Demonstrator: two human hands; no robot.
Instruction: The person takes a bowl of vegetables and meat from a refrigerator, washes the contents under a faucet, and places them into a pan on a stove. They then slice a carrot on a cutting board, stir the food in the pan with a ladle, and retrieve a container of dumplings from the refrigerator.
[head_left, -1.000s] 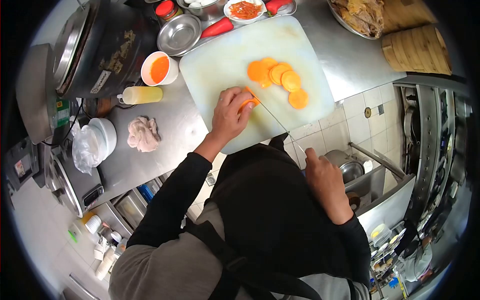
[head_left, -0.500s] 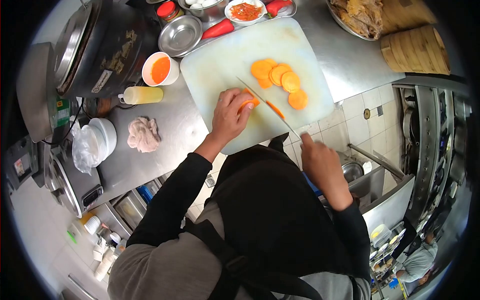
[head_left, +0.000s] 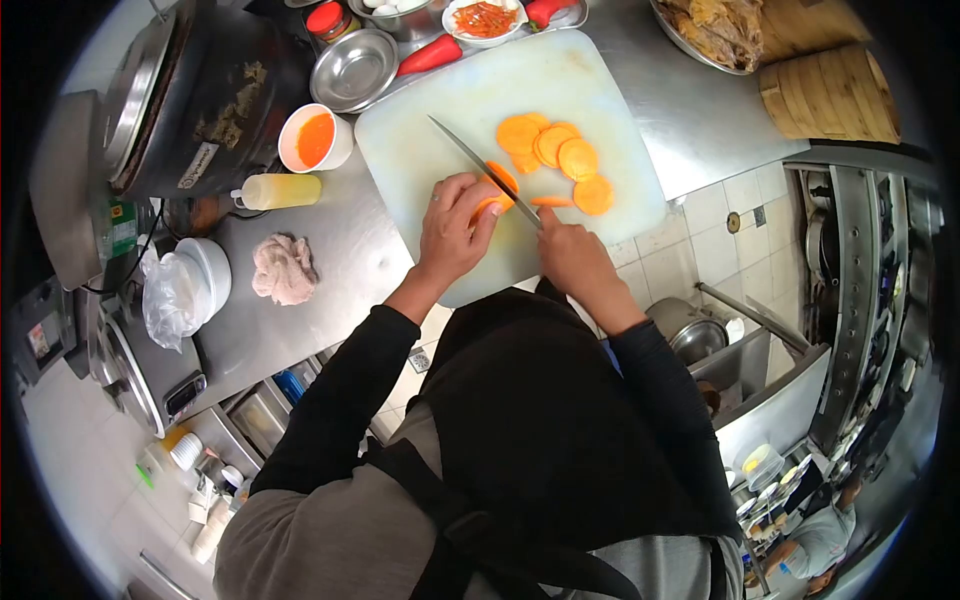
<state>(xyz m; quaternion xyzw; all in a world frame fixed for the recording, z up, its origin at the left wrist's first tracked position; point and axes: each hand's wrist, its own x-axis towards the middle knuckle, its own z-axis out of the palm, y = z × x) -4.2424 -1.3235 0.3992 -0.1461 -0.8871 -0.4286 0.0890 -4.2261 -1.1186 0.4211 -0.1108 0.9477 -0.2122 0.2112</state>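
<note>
On the white cutting board [head_left: 420,120] my left hand [head_left: 455,225] is closed over a piece of carrot [head_left: 490,203], fingertips bent on top of it. My right hand [head_left: 580,262] grips a knife [head_left: 472,158] by its handle, which the fingers mostly hide. The blade lies along the carrot's right side, its tip pointing to the upper left. Whether the edge touches the board is hidden. Just right of the blade is a thin orange carrot slice [head_left: 552,201]. Several round carrot slices [head_left: 560,155] overlap farther right on the board.
A red pepper [head_left: 430,56] and a metal bowl [head_left: 354,70] border the board's far edge. Left of it are a cup of orange sauce [head_left: 315,138], a yellow squeeze bottle [head_left: 280,190] and a crumpled cloth [head_left: 284,269]. A bamboo steamer [head_left: 830,95] stands right. Another person [head_left: 820,540] is at lower right.
My right hand has moved forward and left, pushing the knife farther across the board beside the carrot. The thin slice by the blade has shifted and turned. My left hand stays on the carrot.
</note>
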